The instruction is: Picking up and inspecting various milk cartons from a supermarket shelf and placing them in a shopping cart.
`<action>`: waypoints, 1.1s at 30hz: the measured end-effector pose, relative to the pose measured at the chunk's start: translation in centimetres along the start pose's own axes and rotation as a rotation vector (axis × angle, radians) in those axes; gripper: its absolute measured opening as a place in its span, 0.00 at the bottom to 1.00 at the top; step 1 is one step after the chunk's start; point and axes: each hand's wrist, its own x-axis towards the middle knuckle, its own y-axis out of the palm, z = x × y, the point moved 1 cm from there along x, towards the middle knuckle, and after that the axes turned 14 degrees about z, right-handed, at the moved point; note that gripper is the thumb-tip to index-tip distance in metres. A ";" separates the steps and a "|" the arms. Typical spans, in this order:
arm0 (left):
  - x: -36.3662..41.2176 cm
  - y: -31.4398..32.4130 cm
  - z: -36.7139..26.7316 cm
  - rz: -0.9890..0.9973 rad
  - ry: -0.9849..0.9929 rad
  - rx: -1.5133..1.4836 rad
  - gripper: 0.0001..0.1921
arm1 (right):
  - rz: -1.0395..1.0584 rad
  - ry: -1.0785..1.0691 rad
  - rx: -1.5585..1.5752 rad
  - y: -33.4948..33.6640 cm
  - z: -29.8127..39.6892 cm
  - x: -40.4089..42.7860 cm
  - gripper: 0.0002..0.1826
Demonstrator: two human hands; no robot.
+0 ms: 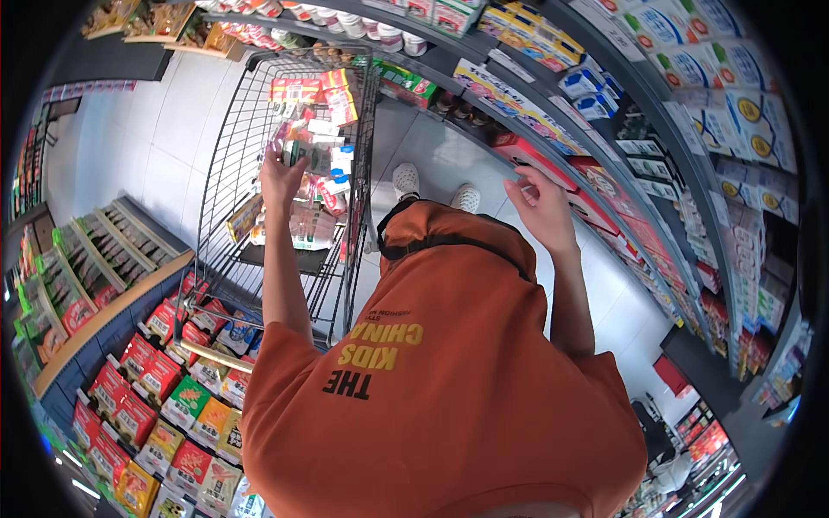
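Observation:
My left hand [283, 178] reaches into a wire shopping cart [223, 149], thumb and fingers around a clear plastic package [302, 150] among the piled goods. Past my fingertips lie red and yellow packets [296, 89]. A blue-and-white package [342, 160] rests close to the thumb's right. Nearer me in the cart are a clear plastic pack [312, 225] and a yellow box [245, 219]. My right hand [541, 204] hangs in the air beside the shelving, its fingers loosely curled and nothing in them.
Long shelves [654, 213] of boxed goods curve along the right. Red boxes [537, 158] line a low shelf near my right hand. On the left, a display rack [110, 324] carries several rows of snack packets. My white clogs [406, 180] stand on the tiled floor [421, 139].

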 end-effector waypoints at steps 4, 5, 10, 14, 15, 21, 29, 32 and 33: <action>1.8 3.6 11.8 -0.014 -0.082 0.085 0.29 | 0.048 0.129 0.038 1.0 -0.1 0.3 0.18; 1.4 4.6 14.5 -0.016 -0.094 0.084 0.29 | 0.061 0.127 0.036 1.3 -0.3 0.4 0.18; -0.3 9.4 17.3 0.348 -0.241 0.202 0.33 | 0.035 0.182 0.013 2.0 -1.7 0.2 0.18; -2.1 13.5 20.6 0.298 -0.361 0.075 0.35 | 0.070 0.170 -0.011 2.5 -1.4 0.8 0.18; -2.3 14.5 20.0 0.254 -0.323 0.159 0.35 | 0.072 0.176 -0.015 2.5 -1.4 0.9 0.18; -2.5 18.2 18.4 0.342 -0.316 0.330 0.36 | 0.019 0.136 -0.022 3.1 -2.4 0.2 0.19; -1.2 19.6 20.4 0.450 -0.340 0.187 0.34 | -0.034 0.107 0.021 3.0 -4.1 -0.4 0.17; -1.0 19.2 20.5 0.505 -0.310 0.113 0.31 | 0.038 0.147 0.031 3.2 -5.2 -0.4 0.15; -0.7 18.7 19.6 0.575 -0.321 0.045 0.29 | -0.002 0.163 0.032 3.2 -5.7 -0.6 0.15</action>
